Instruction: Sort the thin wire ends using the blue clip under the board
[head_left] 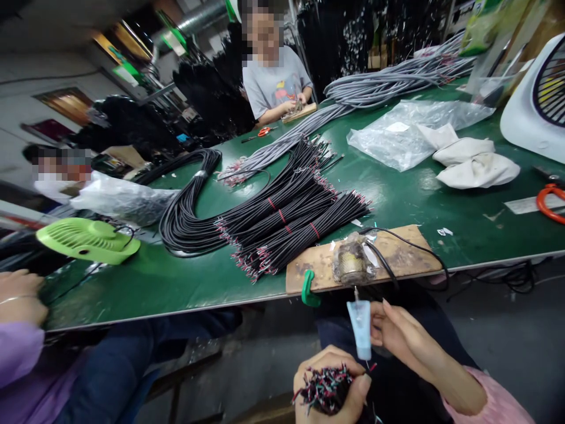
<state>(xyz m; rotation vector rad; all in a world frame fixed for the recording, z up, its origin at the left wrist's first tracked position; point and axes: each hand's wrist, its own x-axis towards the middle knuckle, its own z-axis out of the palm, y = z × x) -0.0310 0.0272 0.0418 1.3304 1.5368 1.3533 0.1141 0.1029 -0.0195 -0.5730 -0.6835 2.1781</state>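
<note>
Head view, below the near edge of the wooden board (397, 253): the left hand (342, 406) is clenched round a bundle of wire ends (325, 386), with its red, black and green tips fanning out above the fist. The right hand (397, 335), just below the board, pinches a small blue tube (361, 327) by its flat lower end, nozzle up, touching nothing else.

The bundle looks light and limp, and its loose strands would likely splay or slip, so a full fist close behind the tips suits it. The tube seems soft and squeezable, best held low and lightly.

On the board sits a small round pot (352, 263) with a black lead running off it. A green clamp (309, 288) at the board's left end pins it to the green desk (176, 282).

Left of and behind the board lie tied black cable bundles (291, 224), with grey cables (375, 85) farther back. To its right are a plastic bag (397, 135), white cloths (472, 162), orange-handled scissors (549, 203) and a white fan (538, 106). Far left of the board stands a green fan (86, 238) beside another person's hand (17, 294). A further person works across the desk in a crowded workshop.
</note>
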